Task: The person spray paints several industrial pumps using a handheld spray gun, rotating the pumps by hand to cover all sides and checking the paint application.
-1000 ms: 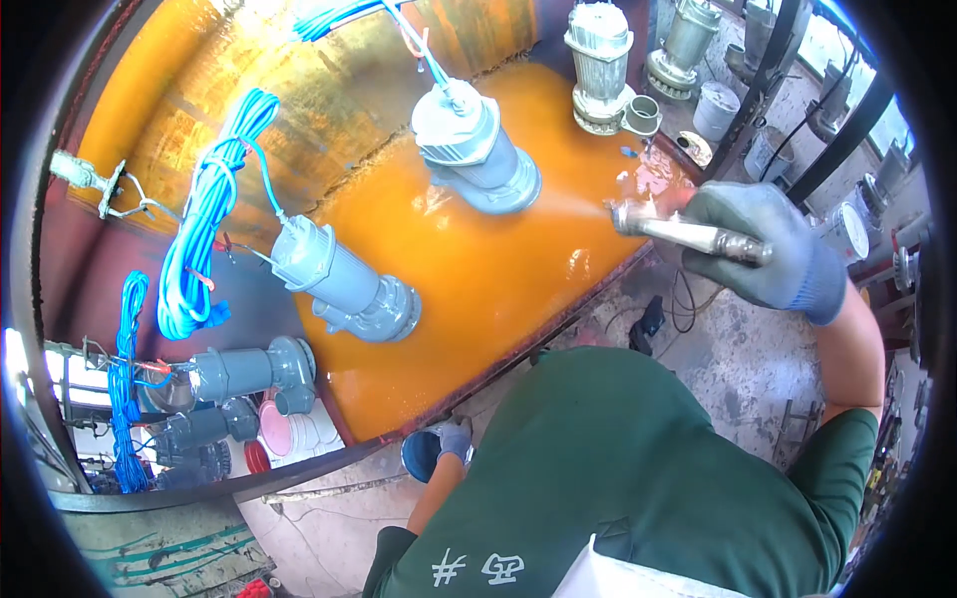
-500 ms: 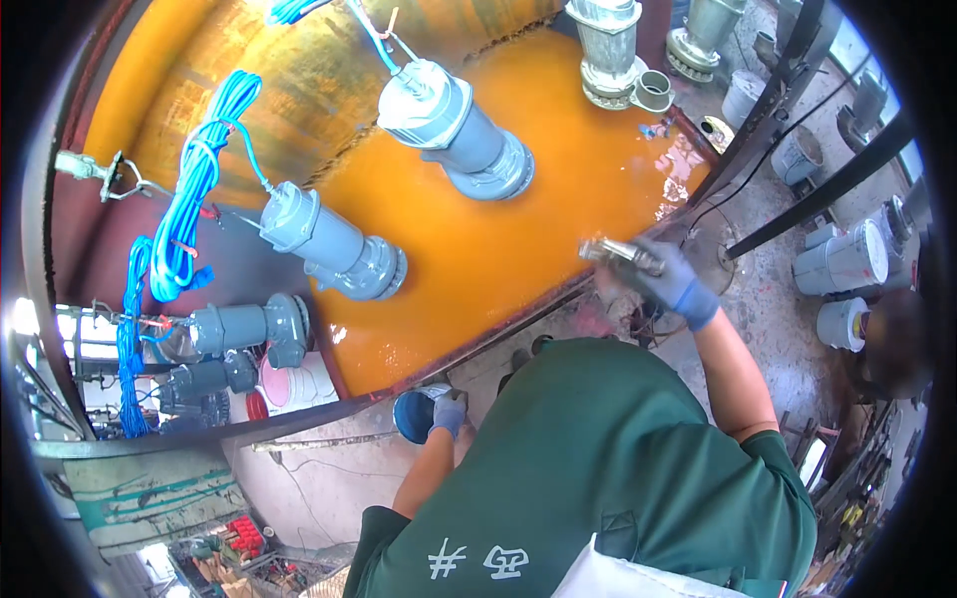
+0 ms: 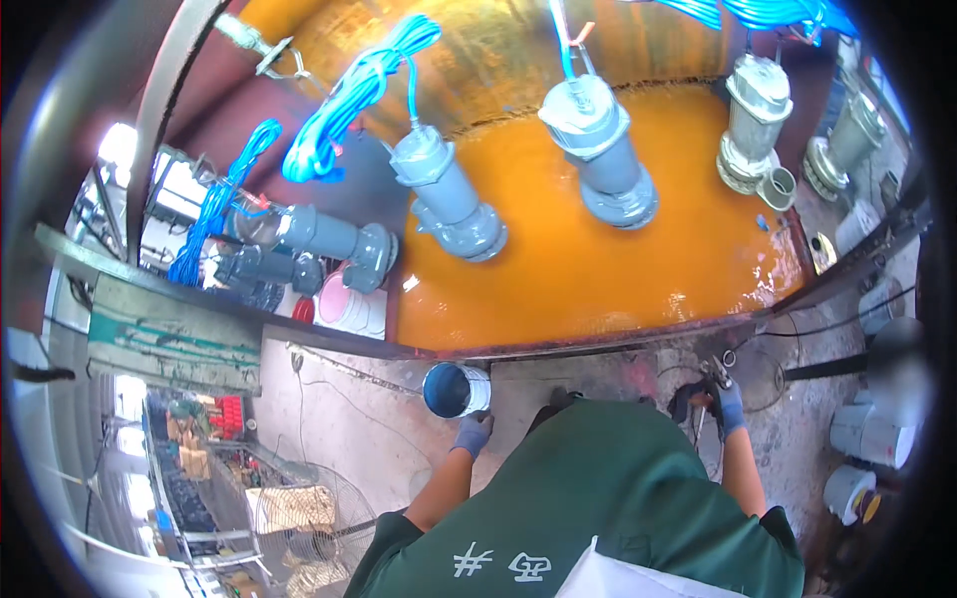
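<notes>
Alongside an orange-floored booth point(image 3: 558, 289), both gloved hands are occupied.
The left hand point(image 3: 476, 432) grips a white, blue-lined bucket point(image 3: 479, 384); the right hand point(image 3: 729, 401) holds a silvery metal spray gun point(image 3: 714, 373). Above the orange floor, two glossy blue-grey cylindrical pumps point(image 3: 609, 167) look coated; the pale silver pump point(image 3: 756, 122) rightward seems uncoated.

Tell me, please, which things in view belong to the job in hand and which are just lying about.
Job in hand, seemingly:
spray gun, in the right hand
blue-and-white bucket, in the left hand
grey pumps over the orange surface

Probably just about:
wire-caged fan
pink-topped bucket
pale buckets, far right
</notes>
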The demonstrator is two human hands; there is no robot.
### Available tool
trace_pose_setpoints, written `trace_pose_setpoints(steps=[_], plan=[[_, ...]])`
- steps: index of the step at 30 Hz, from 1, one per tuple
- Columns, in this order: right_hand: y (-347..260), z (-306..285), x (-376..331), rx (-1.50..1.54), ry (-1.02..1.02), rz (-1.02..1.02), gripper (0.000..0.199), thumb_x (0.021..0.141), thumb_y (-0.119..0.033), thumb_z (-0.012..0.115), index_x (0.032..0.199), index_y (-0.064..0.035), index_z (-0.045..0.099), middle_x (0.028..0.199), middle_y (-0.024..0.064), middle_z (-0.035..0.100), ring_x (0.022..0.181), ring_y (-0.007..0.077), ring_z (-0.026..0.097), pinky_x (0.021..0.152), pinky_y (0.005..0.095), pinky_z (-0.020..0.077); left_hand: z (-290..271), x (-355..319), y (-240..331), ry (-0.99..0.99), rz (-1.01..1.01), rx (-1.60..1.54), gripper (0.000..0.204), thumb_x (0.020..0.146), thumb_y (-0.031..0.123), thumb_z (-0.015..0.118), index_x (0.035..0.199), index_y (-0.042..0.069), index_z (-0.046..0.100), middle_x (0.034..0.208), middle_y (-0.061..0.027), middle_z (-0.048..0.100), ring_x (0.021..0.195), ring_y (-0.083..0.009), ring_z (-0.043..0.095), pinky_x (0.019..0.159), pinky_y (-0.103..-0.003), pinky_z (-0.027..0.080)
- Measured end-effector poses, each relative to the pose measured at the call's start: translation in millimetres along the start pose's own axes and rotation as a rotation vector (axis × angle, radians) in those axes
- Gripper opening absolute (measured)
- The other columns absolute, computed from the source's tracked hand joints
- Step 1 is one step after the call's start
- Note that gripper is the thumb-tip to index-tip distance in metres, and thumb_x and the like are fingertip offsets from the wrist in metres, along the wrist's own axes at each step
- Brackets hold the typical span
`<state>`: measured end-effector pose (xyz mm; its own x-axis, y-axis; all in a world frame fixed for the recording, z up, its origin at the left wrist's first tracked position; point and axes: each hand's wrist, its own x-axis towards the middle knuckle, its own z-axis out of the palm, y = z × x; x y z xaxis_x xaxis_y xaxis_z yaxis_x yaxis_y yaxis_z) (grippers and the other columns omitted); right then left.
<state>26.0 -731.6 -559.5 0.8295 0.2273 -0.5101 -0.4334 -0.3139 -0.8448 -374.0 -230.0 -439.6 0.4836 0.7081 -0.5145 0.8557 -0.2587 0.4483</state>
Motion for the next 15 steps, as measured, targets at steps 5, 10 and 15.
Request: trace_pose_setpoints(steps=[5, 10, 15], plan=[[18.5, -5.7, -10.8, -0.109, -0.002, 0.165, 0.02, 0.093, -0.025, 0.075, 0.103, -0.009, 0.067, 0.071, 0.0059, 0.064, 0.052, 0.02, 0.063, 0.044, 0.0352, 0.0468, -16.3, -9.6, -75.7, 0.252, -0.068, -0.166, 0.051, 0.093, 0.028, 0.066, 0.138, 0.005, 0.064, 0.105, -0.0286, 0.074, 0.1, -0.0403, 0.074, 0.086, -0.044, 0.057], [9.1, 11.1, -53.0, -0.575, -0.111, 0.045, 0.031, 0.086, -0.009, 0.073, 0.115, -0.0045, 0.064, 0.084, 0.0144, 0.072, 0.055, 0.0245, 0.068, 0.047, 0.0389, 0.0549, -22.1, -2.2, -163.6, 0.251, -0.318, -0.07, 0.085, 0.092, 0.035, 0.065, 0.165, 0.012, 0.028, 0.127, -0.0357, 0.065, 0.118, -0.0502, 0.065, 0.101, -0.049, 0.052], [-18.7, 56.8, -106.4, -0.603, -0.166, 0.068, 0.046, 0.078, -0.021, 0.08, 0.119, -0.0037, 0.07, 0.091, 0.0164, 0.076, 0.073, 0.0272, 0.074, 0.063, 0.0413, 0.0592, -26.6, 15.8, -184.0, 0.287, -0.426, -0.21, 0.087, 0.094, 0.03, 0.066, 0.167, 0.015, 0.022, 0.148, -0.0349, 0.049, 0.135, -0.0498, 0.053, 0.11, -0.05, 0.046]])
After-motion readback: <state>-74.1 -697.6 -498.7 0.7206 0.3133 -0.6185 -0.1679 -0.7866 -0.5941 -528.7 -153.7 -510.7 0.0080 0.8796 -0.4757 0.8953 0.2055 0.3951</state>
